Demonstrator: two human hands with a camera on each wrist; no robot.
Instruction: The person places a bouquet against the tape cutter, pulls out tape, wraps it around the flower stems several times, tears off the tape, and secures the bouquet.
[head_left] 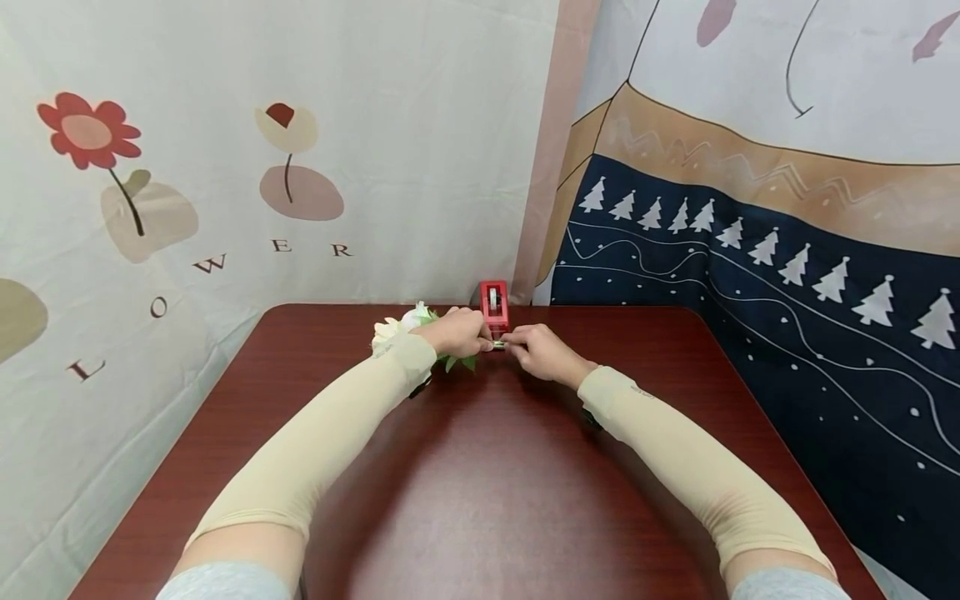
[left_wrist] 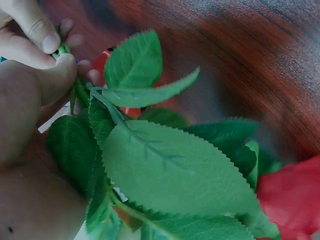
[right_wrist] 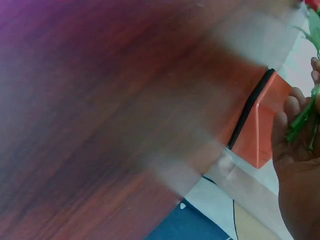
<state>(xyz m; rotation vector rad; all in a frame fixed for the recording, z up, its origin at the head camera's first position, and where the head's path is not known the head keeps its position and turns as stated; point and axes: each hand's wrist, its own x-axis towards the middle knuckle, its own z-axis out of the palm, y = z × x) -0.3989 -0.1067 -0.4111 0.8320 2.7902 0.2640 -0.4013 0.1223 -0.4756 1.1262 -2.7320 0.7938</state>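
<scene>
Both hands are close together at the far edge of the table, on a bunch of flowers with white blooms [head_left: 387,332], a red bloom [left_wrist: 292,197] and green toothed leaves [left_wrist: 175,170]. My left hand [head_left: 454,332] pinches the green stems [left_wrist: 80,92] between thumb and fingers, with the blooms to its left. From the right, my right hand [head_left: 549,353] pinches near the stem ends [right_wrist: 300,124] with bent fingers. Just behind the hands stands a red tape dispenser [head_left: 495,302] with a roll in it. Whether tape lies on the stems cannot be made out.
A dark red-brown wooden table [head_left: 510,483] lies under both arms. Behind it hangs a pale cloth [head_left: 420,150] with printed flowers and letters. A dark blue cloth [head_left: 750,333] with white trees hangs along the right side.
</scene>
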